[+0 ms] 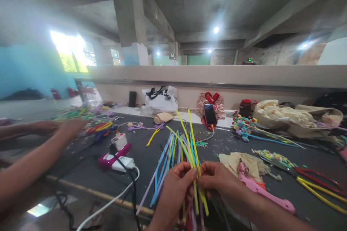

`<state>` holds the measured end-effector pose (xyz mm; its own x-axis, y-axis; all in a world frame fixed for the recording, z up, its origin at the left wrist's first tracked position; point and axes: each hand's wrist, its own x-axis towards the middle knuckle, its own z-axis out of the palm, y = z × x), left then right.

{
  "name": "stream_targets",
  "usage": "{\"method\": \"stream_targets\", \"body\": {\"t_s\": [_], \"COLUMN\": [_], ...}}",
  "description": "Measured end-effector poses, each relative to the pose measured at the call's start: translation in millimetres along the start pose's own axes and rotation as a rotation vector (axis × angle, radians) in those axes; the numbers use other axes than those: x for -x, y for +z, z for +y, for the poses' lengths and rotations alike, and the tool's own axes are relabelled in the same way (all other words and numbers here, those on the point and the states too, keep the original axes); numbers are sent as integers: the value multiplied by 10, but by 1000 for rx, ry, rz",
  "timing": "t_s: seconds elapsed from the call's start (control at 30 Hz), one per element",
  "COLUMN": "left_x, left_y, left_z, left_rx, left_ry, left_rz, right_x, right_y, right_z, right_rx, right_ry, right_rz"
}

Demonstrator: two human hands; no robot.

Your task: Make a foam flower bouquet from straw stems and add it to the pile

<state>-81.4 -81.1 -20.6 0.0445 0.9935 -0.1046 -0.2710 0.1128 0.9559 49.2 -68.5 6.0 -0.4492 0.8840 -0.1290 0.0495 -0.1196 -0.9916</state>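
Note:
Yellow pipe cleaners (192,144) stand upright between my two hands, near the front edge of the dark table. My left hand (179,184) is closed in a pinch round some of them. Close beside it, thumb and finger of my right hand (217,178) pinch another yellow stem. Purple and blue pipe cleaners (159,173) fan out behind and to the left of my left hand, their lower ends partly hidden by it. A pink-handled tool (273,195) lies right of my right wrist, its tip on a crumpled beige cloth (238,162).
Another person's arms (51,148) reach in at left. A purple power strip (115,157) with cables lies left of my hands. Red- and yellow-handled scissors (311,180) lie at right. Behind are a phone (210,114), a white bag (159,101) and beaded stems (242,128).

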Motion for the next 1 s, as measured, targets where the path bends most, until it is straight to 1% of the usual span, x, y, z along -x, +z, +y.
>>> {"method": "stream_targets", "body": {"t_s": [0.13, 0.33, 0.5, 0.57, 0.63, 0.73, 0.83, 0.9, 1.0], "left_x": [7, 71, 91, 114, 139, 155, 147, 143, 148], "left_y": [-23, -23, -95, -172, -270, -417, -518, -554, -577], "left_z": [-4, 20, 59, 122, 200, 286, 299, 275, 219], "left_rx": [-32, -50, 21, 38, 43, -1, -103, -186, -369], "left_ry": [15, 31, 18, 49, 105, 182, 230, 219, 213], "left_rz": [25, 10, -2, 50, 145, 238, 292, 320, 375], "right_x": [-32, -53, -51, -49, -47, -43, -58, -108, -253], "right_y": [-8, -29, -95, -136, -170, -169, -90, -13, 92], "right_z": [57, 131, 135, 131, 122, 89, 36, 5, -9], "right_rx": [-24, -99, -132, -135, -112, -35, 41, 242, 652], "right_ry": [21, 21, 47, 40, 38, 42, 1, -2, 37], "right_rz": [-4, -82, -29, -28, -9, 12, -48, -74, -71]}}
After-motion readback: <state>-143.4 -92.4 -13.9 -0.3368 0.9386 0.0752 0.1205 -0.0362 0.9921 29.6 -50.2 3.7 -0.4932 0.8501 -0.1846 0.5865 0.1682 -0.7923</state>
